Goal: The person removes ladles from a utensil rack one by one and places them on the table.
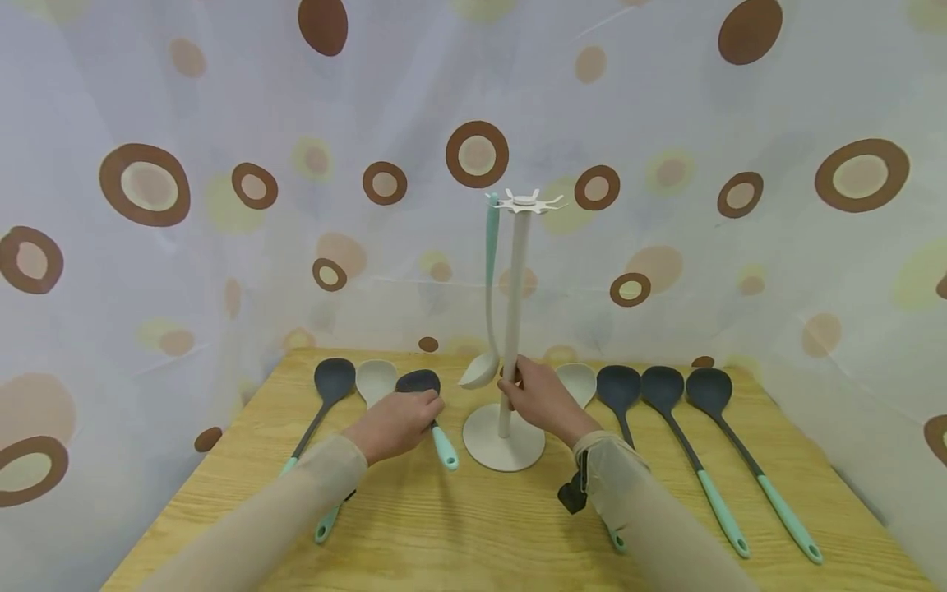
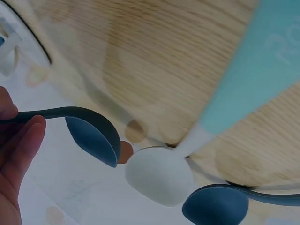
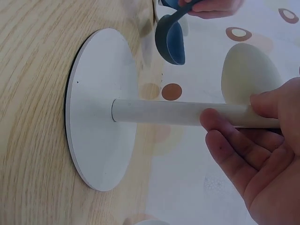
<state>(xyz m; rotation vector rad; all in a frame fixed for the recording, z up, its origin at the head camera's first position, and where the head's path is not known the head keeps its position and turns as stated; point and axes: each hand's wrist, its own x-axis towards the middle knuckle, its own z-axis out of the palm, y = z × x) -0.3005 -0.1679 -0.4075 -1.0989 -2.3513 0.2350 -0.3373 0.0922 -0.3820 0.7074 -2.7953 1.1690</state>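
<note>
My left hand (image 1: 399, 423) pinches the shaft of a dark ladle (image 2: 96, 133) with a mint handle. The ladle is raised off the table, its bowl facing the back, as the wrist views show. My right hand (image 1: 543, 395) grips the pole of a white utensil stand (image 1: 520, 279), fingers and thumb around its lower part. The stand's round base (image 3: 101, 112) rests on the table. From a hook at its top left hangs a white ladle (image 1: 481, 370) by its mint handle, bowl low beside the pole.
Left on the wooden table (image 1: 436, 534) lie another dark ladle (image 1: 334, 378) and a white utensil (image 1: 376, 380). Along the right lie a white utensil (image 1: 577, 380) and several dark ones, including an outermost dark one (image 1: 709, 390). A patterned curtain (image 1: 414, 99) surrounds the table's back and sides.
</note>
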